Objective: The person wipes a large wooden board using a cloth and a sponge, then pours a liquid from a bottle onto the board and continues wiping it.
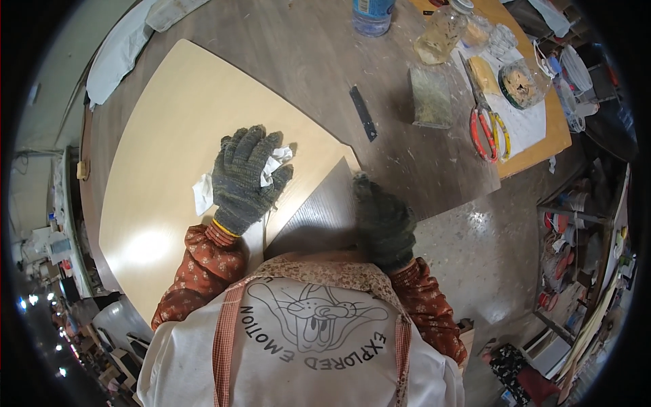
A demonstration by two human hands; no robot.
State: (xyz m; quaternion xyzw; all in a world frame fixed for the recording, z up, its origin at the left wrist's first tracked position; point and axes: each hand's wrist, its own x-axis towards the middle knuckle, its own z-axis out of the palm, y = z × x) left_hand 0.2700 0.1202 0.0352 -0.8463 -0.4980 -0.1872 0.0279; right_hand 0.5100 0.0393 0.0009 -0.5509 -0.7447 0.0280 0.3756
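Note:
My left hand (248,175), in a dark grey knitted glove with a yellow cuff edge, presses down on a pale cream board (173,129). Under its palm and by its thumb is a crumpled white tissue (277,165), which pokes out on both sides of the glove. My right hand (384,224), gloved alike, is at the table's near edge, close to the board's right corner. Blur and shade hide its fingers, so I cannot make out whether it grips anything. The board lies flat, its near part reaching my apron.
Beyond the board on the wooden table (285,54) lie a black strip (363,112) and a greyish block (430,98). Scissors (489,129) with red and yellow handles, a glass jar (444,34) and a water bottle (372,17) are farther right and back. Cluttered shelves (576,237) stand at right.

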